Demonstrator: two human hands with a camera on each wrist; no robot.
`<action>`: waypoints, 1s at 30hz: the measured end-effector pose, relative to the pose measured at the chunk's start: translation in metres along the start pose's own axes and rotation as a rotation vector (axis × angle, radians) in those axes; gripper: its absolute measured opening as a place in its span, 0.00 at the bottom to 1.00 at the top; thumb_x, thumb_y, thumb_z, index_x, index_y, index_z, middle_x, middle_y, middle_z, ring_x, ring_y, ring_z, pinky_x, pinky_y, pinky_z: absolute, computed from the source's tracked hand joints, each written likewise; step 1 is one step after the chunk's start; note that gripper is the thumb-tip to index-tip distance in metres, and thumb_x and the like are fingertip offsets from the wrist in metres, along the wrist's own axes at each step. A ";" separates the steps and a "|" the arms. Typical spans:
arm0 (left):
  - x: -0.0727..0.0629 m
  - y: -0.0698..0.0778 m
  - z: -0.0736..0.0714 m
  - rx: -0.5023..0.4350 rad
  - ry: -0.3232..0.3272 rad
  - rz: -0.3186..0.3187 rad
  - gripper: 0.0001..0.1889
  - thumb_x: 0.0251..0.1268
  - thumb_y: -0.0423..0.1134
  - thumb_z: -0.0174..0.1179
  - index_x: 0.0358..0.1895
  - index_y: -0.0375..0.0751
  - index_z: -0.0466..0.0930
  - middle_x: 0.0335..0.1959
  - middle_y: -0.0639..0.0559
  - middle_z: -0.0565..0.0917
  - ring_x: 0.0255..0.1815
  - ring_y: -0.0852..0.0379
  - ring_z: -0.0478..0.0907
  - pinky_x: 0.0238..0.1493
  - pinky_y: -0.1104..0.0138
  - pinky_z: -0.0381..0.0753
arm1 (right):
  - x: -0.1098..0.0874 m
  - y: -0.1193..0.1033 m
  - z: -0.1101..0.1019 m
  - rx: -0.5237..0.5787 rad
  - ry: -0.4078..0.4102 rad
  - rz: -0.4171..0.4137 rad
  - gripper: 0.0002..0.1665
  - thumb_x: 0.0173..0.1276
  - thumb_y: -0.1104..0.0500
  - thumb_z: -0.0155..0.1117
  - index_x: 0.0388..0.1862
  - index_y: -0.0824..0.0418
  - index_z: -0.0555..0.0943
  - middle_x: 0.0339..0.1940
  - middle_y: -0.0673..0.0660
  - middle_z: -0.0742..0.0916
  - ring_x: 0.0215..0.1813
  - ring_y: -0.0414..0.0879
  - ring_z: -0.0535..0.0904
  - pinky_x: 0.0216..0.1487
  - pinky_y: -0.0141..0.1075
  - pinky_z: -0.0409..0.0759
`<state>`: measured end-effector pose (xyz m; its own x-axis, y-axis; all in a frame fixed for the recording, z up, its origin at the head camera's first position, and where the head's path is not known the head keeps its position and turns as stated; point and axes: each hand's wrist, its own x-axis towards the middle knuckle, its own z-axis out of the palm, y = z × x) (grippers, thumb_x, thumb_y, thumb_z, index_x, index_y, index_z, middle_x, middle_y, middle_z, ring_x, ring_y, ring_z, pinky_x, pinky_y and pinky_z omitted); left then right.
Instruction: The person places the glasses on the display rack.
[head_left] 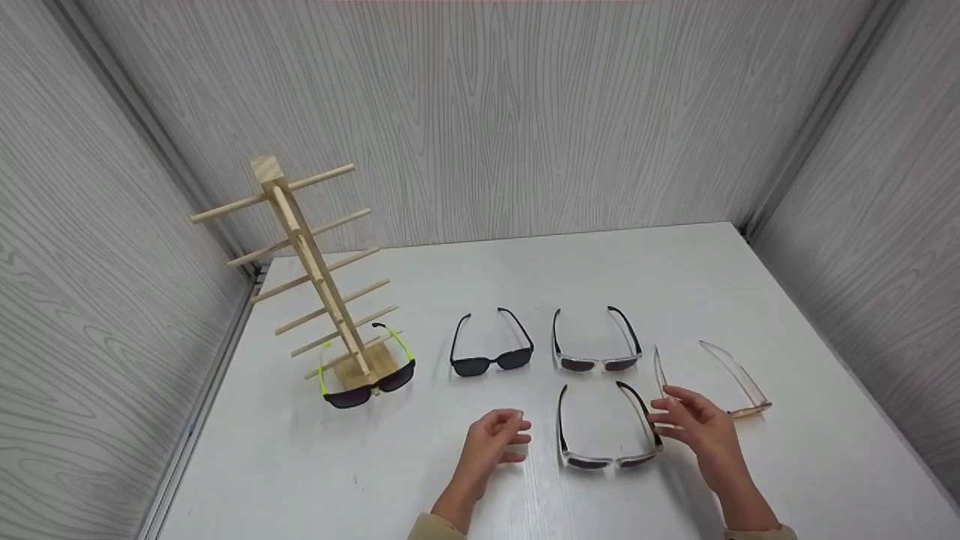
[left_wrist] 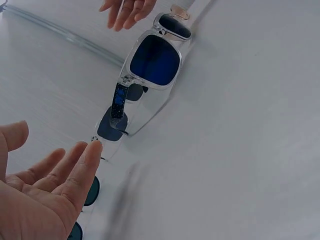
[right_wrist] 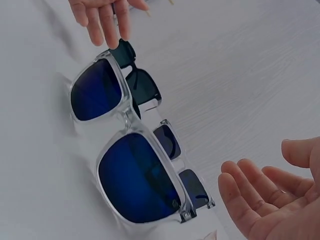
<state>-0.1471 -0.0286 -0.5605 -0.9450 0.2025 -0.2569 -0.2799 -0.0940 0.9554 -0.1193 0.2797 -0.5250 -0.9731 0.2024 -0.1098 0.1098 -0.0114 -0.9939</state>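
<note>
Clear-framed sunglasses with dark temples (head_left: pixel 589 463) lie nearest me on the white table, between my two hands. Their lenses look blue in the right wrist view (right_wrist: pixel 135 175). My left hand (head_left: pixel 489 442) hovers to their left, fingers loosely bent and holding nothing. By their right temple is my right hand (head_left: pixel 697 420), fingers relaxed; a gap shows between it and the frame in the right wrist view. Just beyond the right hand lie clear glasses with a pinkish front (head_left: pixel 750 410), partly hidden by it. A similar clear-framed pair (head_left: pixel 598 365) rests behind the nearest one.
Black sunglasses (head_left: pixel 492 363) lie at mid-table. On the left stands a wooden rack (head_left: pixel 322 277) with several pegs jutting sideways. Sunglasses with yellow-green temples (head_left: pixel 370 390) sit on its lowest part. Pale wood-grain panels (head_left: pixel 480 120) wall the table at back and sides.
</note>
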 end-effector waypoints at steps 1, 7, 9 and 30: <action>0.001 -0.001 0.002 0.006 -0.004 -0.004 0.23 0.65 0.49 0.56 0.53 0.31 0.73 0.44 0.41 0.82 0.42 0.48 0.81 0.35 0.60 0.84 | -0.001 0.001 -0.003 0.001 0.012 0.001 0.30 0.66 0.52 0.61 0.60 0.70 0.70 0.43 0.61 0.85 0.43 0.53 0.83 0.43 0.43 0.82; 0.001 -0.007 0.012 0.035 -0.031 -0.016 0.20 0.65 0.45 0.57 0.52 0.31 0.74 0.42 0.40 0.82 0.41 0.48 0.81 0.32 0.59 0.84 | -0.010 0.011 -0.015 0.008 0.061 0.064 0.30 0.67 0.54 0.60 0.61 0.72 0.68 0.41 0.58 0.85 0.41 0.50 0.84 0.42 0.42 0.83; 0.002 -0.009 0.017 0.049 -0.047 -0.027 0.20 0.65 0.45 0.58 0.52 0.33 0.74 0.42 0.41 0.82 0.40 0.48 0.81 0.32 0.58 0.84 | -0.013 0.015 -0.019 0.008 0.074 0.093 0.30 0.67 0.54 0.60 0.60 0.71 0.68 0.41 0.58 0.85 0.42 0.50 0.84 0.42 0.42 0.83; 0.002 -0.023 0.040 0.076 -0.157 -0.111 0.21 0.61 0.43 0.62 0.53 0.34 0.75 0.38 0.49 0.83 0.39 0.53 0.81 0.30 0.61 0.84 | -0.024 0.045 -0.010 -0.006 0.073 0.316 0.29 0.65 0.53 0.63 0.59 0.71 0.70 0.39 0.58 0.83 0.41 0.50 0.82 0.42 0.40 0.82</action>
<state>-0.1355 0.0127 -0.5770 -0.8694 0.3577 -0.3409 -0.3614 0.0103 0.9324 -0.0887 0.2839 -0.5665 -0.8734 0.2594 -0.4121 0.4060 -0.0794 -0.9104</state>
